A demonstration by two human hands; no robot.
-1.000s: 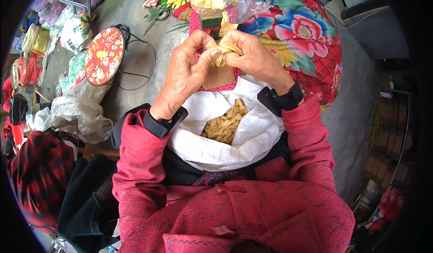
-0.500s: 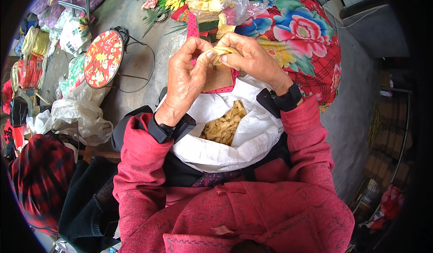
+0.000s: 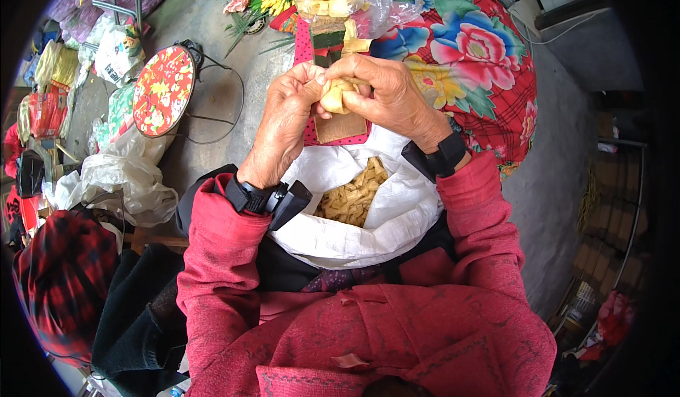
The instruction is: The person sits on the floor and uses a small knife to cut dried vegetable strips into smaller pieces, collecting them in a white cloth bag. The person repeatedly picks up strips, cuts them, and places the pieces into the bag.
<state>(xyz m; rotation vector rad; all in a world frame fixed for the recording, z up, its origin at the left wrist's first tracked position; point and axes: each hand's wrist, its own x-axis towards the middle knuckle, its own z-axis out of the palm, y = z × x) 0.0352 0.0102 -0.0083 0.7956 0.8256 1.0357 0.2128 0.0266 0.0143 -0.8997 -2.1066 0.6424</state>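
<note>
Between my hands, above the near end of a brown board, is a pale yellow strip [image 3: 333, 98] that looks folded or knotted; its material is hard to tell. My left hand [image 3: 285, 110] pinches its left side with thumb and fingers. On its right side my right hand [image 3: 391, 94] is closed, fingers bent over the top. The brown board [image 3: 340, 129] lies on pink dotted cloth [image 3: 304, 39]. More yellow strips [image 3: 351, 41] rest at the board's far end. Below my hands, an open white woven sack [image 3: 319, 247] holds many folded yellow pieces [image 3: 355, 193].
Beyond the board, a clear plastic bag [image 3: 386, 4] holds yellow strips. A red flowered cloth [image 3: 489, 57] covers something at the right. A round flowered stool [image 3: 163, 91] and white plastic bags [image 3: 127, 177] are at the left, near a red-and-black checked cloth [image 3: 64, 284].
The yellow strip has been turned and bunched into a more compact fold. Both hands have shifted slightly nearer, and my right fingers now curl over the strip.
</note>
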